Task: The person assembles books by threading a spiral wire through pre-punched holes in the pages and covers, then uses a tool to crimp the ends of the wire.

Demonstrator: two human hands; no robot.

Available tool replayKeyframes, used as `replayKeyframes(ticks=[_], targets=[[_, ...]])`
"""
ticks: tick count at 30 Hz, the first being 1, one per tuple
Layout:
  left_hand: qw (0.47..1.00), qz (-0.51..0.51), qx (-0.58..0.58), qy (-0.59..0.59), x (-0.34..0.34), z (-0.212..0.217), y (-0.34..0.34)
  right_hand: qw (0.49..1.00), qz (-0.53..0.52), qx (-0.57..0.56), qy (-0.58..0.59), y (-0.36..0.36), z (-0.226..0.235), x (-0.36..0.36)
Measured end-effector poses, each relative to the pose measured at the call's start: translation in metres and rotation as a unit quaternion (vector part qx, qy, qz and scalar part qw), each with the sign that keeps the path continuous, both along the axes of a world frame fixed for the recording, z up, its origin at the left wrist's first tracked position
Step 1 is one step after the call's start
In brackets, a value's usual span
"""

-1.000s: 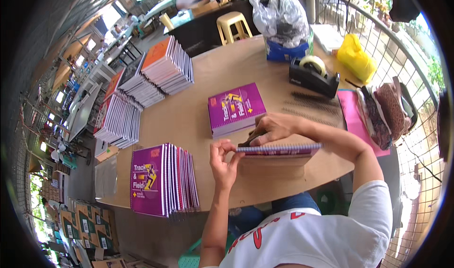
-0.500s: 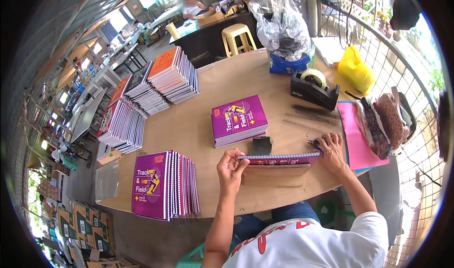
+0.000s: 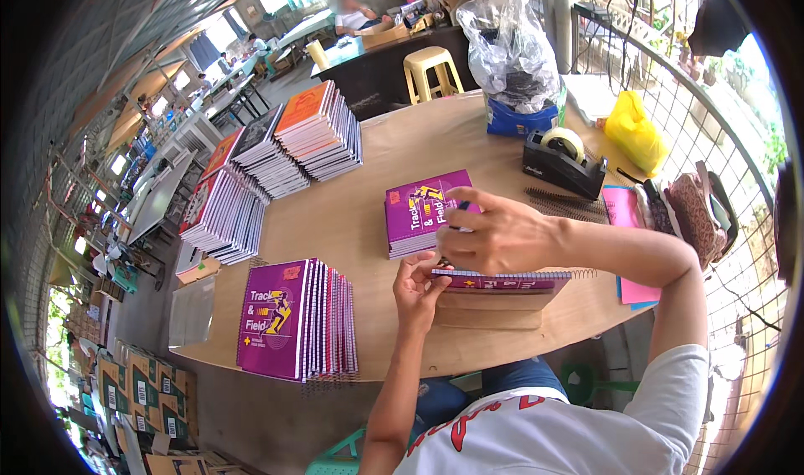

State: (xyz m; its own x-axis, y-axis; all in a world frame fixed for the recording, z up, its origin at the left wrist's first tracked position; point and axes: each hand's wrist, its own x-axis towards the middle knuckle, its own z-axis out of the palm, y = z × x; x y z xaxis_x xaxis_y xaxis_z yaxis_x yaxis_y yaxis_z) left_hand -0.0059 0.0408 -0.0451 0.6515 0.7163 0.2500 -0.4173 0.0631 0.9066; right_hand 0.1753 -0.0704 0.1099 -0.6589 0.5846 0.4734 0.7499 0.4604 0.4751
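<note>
A purple spiral-bound notebook [image 3: 511,281] lies flat on a low wooden block [image 3: 494,309] at the table's near edge. My left hand [image 3: 419,289] grips its left end with the fingers on the wire spine. My right hand [image 3: 494,234] hovers just above that end, fingers curled, pinching a small dark tool [image 3: 462,205] at the fingertips. Behind the hands sits a short stack of purple notebooks [image 3: 419,215]. A row of the same purple notebooks [image 3: 293,320] stands upright at my left.
Tall stacks of notebooks [image 3: 276,161] line the table's far left. A black tape dispenser [image 3: 559,161], black wire coils [image 3: 565,203], a yellow bag [image 3: 632,131], a clear plastic bag [image 3: 512,52], pink paper [image 3: 624,211] and patterned pouches [image 3: 695,211] crowd the right. A wire fence borders the right side.
My right hand left the notebook's right end, swung over to its left end and now holds a small dark tool. My left hand stayed on the left end.
</note>
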Motion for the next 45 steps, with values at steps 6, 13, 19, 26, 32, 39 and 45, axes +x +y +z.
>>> replayKeyframes(ticks=[6, 13, 19, 26, 32, 39, 45], targets=[[1.0, 0.005, -0.001, 0.011, -0.002, 0.001, 0.003, 0.996, 0.024, -0.033, -0.082, 0.014, 0.009, -0.016], [0.998, 0.05, 0.021, 0.031, 0.007, 0.004, -0.005, 0.884, -0.135, -0.315, 0.317, -0.019, -0.015, -0.013], [0.999, 0.044, 0.03, 0.014, -0.005, 0.006, -0.003, 0.946, -0.16, -0.006, 0.281, -0.047, 0.011, 0.014], [0.998, 0.043, 0.029, 0.024, -0.001, 0.001, -0.001, 0.998, -0.062, -0.004, -0.015, -0.006, 0.004, -0.016], [0.998, 0.054, 0.016, 0.035, -0.001, 0.007, -0.001, 0.992, -0.076, -0.075, -0.069, 0.003, 0.007, -0.034], [0.995, 0.073, 0.048, 0.04, 0.002, 0.008, -0.01, 0.927, -0.221, -0.233, 0.196, -0.012, 0.001, -0.019], [0.888, 0.245, 0.383, 0.069, -0.012, 0.02, -0.024, 0.759, -0.286, -0.051, 0.582, -0.093, -0.072, 0.06]])
